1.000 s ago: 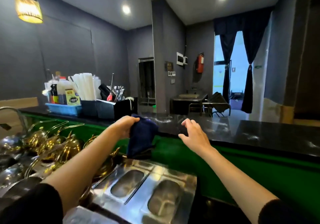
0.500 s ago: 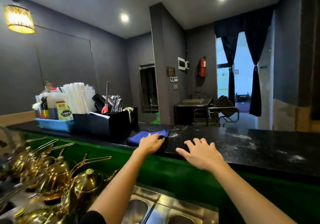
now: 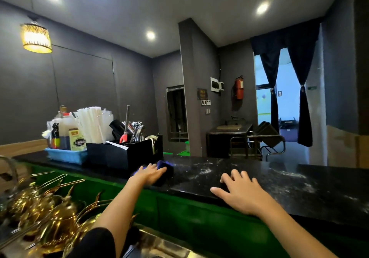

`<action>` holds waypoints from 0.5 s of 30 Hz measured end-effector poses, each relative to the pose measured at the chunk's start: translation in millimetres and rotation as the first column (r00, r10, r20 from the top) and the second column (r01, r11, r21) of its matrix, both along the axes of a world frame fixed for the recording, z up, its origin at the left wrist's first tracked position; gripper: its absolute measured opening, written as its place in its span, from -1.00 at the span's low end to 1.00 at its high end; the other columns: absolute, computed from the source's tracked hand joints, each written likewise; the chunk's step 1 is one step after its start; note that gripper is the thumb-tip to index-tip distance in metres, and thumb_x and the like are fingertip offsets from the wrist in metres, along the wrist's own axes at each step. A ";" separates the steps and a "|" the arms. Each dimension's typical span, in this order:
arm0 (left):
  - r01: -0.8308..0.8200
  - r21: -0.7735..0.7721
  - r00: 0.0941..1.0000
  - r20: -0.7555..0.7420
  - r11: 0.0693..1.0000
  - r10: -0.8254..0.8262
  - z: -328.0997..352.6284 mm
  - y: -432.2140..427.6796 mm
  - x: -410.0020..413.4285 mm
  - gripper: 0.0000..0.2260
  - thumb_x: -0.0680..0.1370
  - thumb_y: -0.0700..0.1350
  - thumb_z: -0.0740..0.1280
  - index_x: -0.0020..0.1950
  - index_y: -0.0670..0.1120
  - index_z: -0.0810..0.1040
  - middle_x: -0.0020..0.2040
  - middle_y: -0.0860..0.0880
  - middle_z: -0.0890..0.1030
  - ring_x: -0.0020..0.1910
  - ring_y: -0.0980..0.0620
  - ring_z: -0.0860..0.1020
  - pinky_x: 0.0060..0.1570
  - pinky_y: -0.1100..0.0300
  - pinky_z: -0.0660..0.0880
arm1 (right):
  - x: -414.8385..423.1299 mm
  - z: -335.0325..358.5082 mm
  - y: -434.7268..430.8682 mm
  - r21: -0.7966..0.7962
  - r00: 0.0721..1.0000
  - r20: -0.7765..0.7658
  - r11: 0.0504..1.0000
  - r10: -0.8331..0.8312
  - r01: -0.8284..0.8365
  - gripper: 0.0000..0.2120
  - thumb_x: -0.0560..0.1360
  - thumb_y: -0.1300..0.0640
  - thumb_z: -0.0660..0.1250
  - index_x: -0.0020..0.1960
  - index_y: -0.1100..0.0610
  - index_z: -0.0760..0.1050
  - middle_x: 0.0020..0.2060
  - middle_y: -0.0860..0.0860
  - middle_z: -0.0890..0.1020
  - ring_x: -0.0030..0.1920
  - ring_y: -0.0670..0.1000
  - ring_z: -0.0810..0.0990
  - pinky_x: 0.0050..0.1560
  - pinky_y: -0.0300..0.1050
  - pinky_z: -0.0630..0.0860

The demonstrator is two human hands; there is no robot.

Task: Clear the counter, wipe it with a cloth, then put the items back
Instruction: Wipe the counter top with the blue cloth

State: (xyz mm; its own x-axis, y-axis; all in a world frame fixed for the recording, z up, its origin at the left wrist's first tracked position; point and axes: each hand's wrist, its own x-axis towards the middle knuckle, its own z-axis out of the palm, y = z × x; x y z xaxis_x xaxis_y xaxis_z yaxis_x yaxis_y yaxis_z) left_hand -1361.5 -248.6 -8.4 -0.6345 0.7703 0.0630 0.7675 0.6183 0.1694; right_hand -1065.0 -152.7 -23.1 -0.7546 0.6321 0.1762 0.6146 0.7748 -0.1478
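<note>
Two hands are lying on the glossy black stone counter (image 3: 299, 187): we are pressing our left hand (image 3: 149, 174), fingers straight, flat on a blue cloth (image 3: 165, 166) just beside a black box organiser (image 3: 129, 155), our right hand (image 3: 239, 194) resting spread and empty.

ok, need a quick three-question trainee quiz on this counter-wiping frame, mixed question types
1. True or false: the left hand presses the blue cloth flat onto the black speckled stone counter.
2. The right hand: A) grips a bottle, B) rests open on the counter's near edge, C) holds the cloth.
3. What colour is the shallow plastic tray left of the black organiser box?

Key: 1 true; 2 B; 3 blue.
</note>
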 end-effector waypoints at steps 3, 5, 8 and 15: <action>-0.065 -0.018 0.997 0.039 0.998 0.065 4.9 33.8 -17.3 -0.44 0.63 0.17 -0.09 0.57 -0.08 -0.01 0.57 -0.06 0.02 0.55 -0.04 -0.03 0.49 -0.03 -0.14 | -3.8 -1.4 3.2 0.014 1.000 0.022 1.000 -0.002 0.002 -0.24 0.43 -0.46 -0.21 0.43 -0.02 0.18 0.41 0.07 0.23 0.44 0.16 0.14 0.41 0.19 0.16; -0.064 -0.044 0.997 0.032 0.997 0.065 4.9 59.9 -17.1 -0.39 0.61 0.22 -0.09 0.57 -0.10 -0.02 0.58 -0.07 -0.01 0.56 -0.04 -0.05 0.50 -0.03 -0.15 | -5.5 -1.7 5.2 0.022 1.000 0.025 1.000 -0.002 0.002 -0.25 0.44 -0.45 -0.22 0.45 -0.03 0.15 0.43 0.05 0.23 0.44 0.15 0.14 0.42 0.17 0.15; 0.003 -0.054 0.999 0.044 0.999 -0.001 5.2 93.4 1.0 -0.38 0.61 0.24 -0.08 0.57 -0.09 -0.03 0.58 -0.05 -0.03 0.56 -0.03 -0.07 0.51 -0.02 -0.15 | -7.6 -1.2 8.1 0.014 1.000 0.026 1.000 0.003 -0.003 -0.36 0.53 -0.38 -0.14 0.48 -0.05 0.13 0.44 0.05 0.22 0.46 0.14 0.13 0.44 0.17 0.13; 0.214 -0.010 0.953 0.220 0.977 -0.207 5.4 78.7 58.7 -0.50 0.64 0.14 -0.03 0.55 0.01 0.05 0.57 -0.03 0.01 0.55 -0.05 -0.06 0.49 0.03 -0.16 | -2.9 3.4 3.2 -0.011 0.998 0.056 1.000 -0.006 0.007 -0.38 0.53 -0.37 -0.11 0.48 -0.09 0.16 0.44 0.04 0.25 0.45 0.10 0.16 0.44 0.11 0.13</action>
